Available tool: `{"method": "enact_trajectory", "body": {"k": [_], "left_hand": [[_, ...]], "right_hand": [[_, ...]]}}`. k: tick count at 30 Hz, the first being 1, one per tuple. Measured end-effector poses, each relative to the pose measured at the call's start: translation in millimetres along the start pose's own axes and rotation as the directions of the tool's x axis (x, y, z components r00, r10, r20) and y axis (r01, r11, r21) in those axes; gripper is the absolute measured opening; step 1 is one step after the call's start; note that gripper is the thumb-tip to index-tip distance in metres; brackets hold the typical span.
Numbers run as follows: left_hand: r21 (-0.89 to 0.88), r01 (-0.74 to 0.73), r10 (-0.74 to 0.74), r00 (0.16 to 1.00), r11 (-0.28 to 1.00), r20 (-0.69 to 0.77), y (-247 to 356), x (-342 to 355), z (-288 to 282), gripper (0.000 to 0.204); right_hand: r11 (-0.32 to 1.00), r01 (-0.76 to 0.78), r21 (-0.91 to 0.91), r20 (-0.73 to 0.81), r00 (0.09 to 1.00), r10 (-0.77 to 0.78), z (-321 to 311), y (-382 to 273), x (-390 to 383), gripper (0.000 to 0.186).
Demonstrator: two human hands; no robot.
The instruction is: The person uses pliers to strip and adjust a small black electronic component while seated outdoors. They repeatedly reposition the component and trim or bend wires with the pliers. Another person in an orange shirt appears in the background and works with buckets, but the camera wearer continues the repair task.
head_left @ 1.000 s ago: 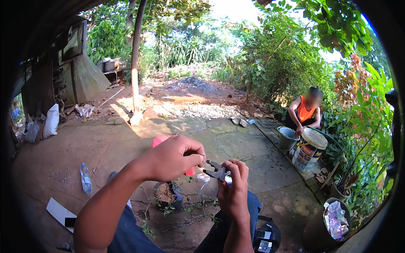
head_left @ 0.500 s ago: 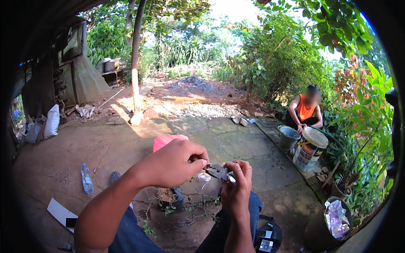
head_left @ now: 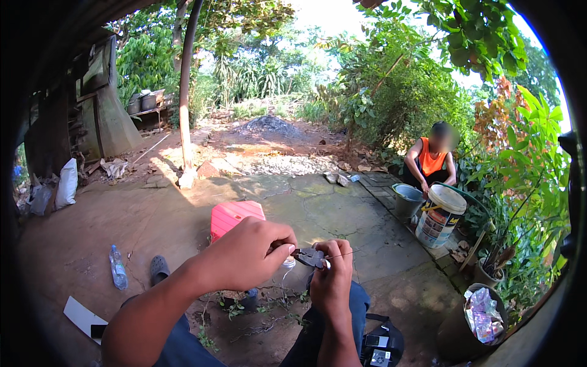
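Observation:
My left hand (head_left: 254, 254) is closed, thumb and forefinger pinched together at the tip of a pair of pliers (head_left: 310, 257). What that pinch holds is mostly hidden. In front of my knees, my right hand (head_left: 333, 275) wraps round the pliers, whose dark jaws point left toward my left fingers. A thin wire (head_left: 343, 253) sticks out to the right past my right hand. Below the hands, between my legs, stands a dark plant pot (head_left: 247, 301) with leafy stems trailing over the ground. Partly behind my left hand is a small white coil (head_left: 288, 264).
A pink-red plastic stool (head_left: 235, 215) stands just ahead. Left lie a water bottle (head_left: 118, 268) and a white board (head_left: 82, 318). At right, a person in an orange top (head_left: 433, 162) crouches behind a grey bucket (head_left: 406, 200) and a large pail (head_left: 440, 217); nearer is a bin (head_left: 465, 333).
Both hands and the pliers have dropped slightly, so more of the stool shows above them. The view has shifted a little to the right. Both hands keep their grip.

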State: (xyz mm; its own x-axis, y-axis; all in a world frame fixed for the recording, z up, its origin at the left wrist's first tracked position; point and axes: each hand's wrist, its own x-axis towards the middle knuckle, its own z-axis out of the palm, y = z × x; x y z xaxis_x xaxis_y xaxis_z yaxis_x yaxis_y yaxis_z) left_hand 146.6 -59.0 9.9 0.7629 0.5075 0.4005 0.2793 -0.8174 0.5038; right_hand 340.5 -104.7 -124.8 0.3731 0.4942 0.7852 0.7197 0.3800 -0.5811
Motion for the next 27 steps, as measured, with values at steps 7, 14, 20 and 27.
{"method": "enact_trajectory", "body": {"k": [7, 14, 20, 27], "left_hand": [[-0.072, -0.1, 0.095, 0.993, 0.992, -0.075, 13, 1, 10, 0.017], [-0.055, -0.156, 0.148, 0.981, 0.986, -0.123, 16, -2, 16, 0.013], [0.074, -0.227, 0.236, 0.957, 0.971, -0.167, 13, -1, 19, 0.013], [0.393, -0.366, 0.457, 0.874, 0.843, -0.166, 10, -3, 26, 0.009]], "right_hand": [[0.996, -0.009, 0.092, 0.072, 0.997, 0.002, -4, -2, 2, 0.042], [0.967, -0.083, 0.242, 0.198, 0.98, 0.035, -5, 2, 1, 0.05], [0.975, -0.044, 0.218, 0.178, 0.984, 0.004, -4, 2, 1, 0.05], [0.98, -0.034, 0.196, 0.164, 0.986, 0.002, -5, 1, 0, 0.05]]}}
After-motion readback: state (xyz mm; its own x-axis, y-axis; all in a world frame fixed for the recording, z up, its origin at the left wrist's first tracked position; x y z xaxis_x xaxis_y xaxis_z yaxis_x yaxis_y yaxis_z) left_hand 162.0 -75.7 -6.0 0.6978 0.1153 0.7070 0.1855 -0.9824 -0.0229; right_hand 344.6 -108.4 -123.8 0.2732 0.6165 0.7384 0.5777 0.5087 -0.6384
